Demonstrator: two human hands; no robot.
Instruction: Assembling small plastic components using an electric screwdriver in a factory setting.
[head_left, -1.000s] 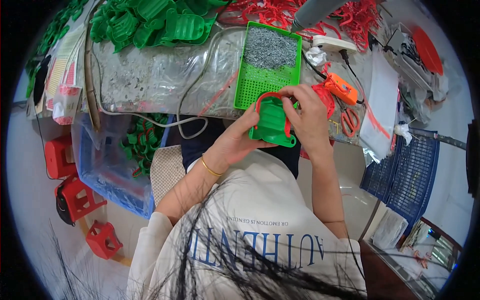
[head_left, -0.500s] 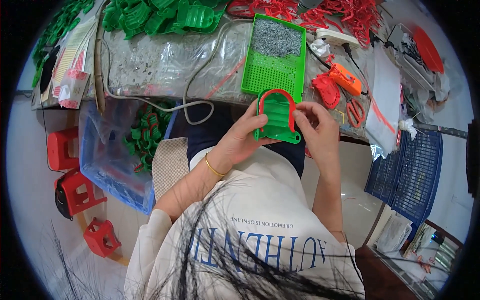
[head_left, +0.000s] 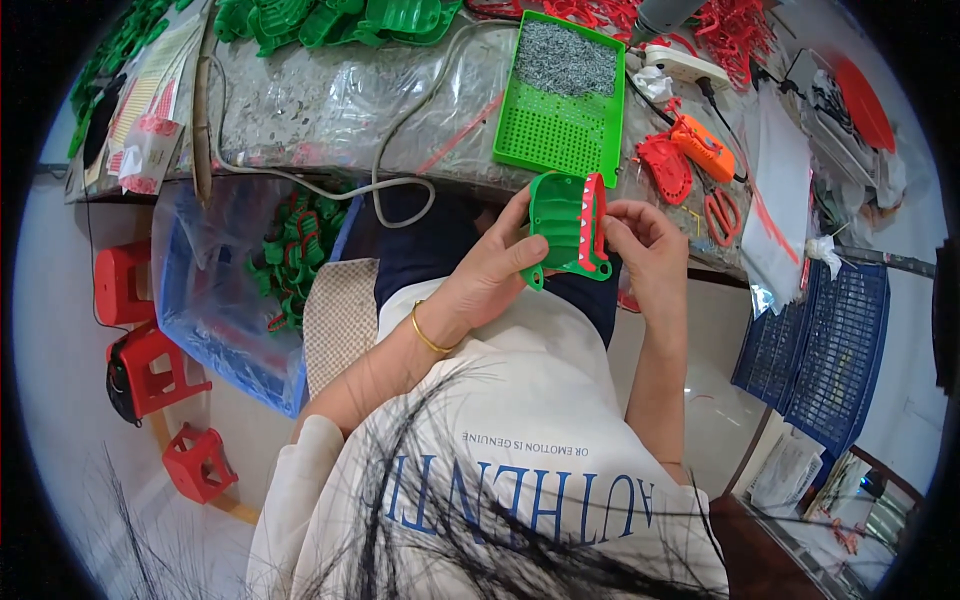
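Observation:
In front of my body, above my lap, my left hand (head_left: 492,262) grips a green plastic shell (head_left: 556,225) shaped like an animal's jaw, the thumb lying on its near left edge. Along the shell's right side runs a red strip with white teeth (head_left: 588,222). My right hand (head_left: 648,242) is closed in a pinch at the outer edge of this strip; its fingertips are partly hidden. Just beyond the shell, on the table's near edge, lies a green perforated tray (head_left: 560,135) with a heap of small grey metal pieces (head_left: 566,62) at its far end.
Green shells (head_left: 350,22) and red strips (head_left: 735,45) are piled at the table's back. Right of the tray are a red toothed piece (head_left: 664,168), an orange tool (head_left: 703,148) and scissors (head_left: 722,215). A blue plastic-lined bin (head_left: 205,320) stands at the left.
The green shell has turned in my hands, so the red strip, earlier seen as an arch around it, now shows its white teeth on the right. Both hands stay close to it.

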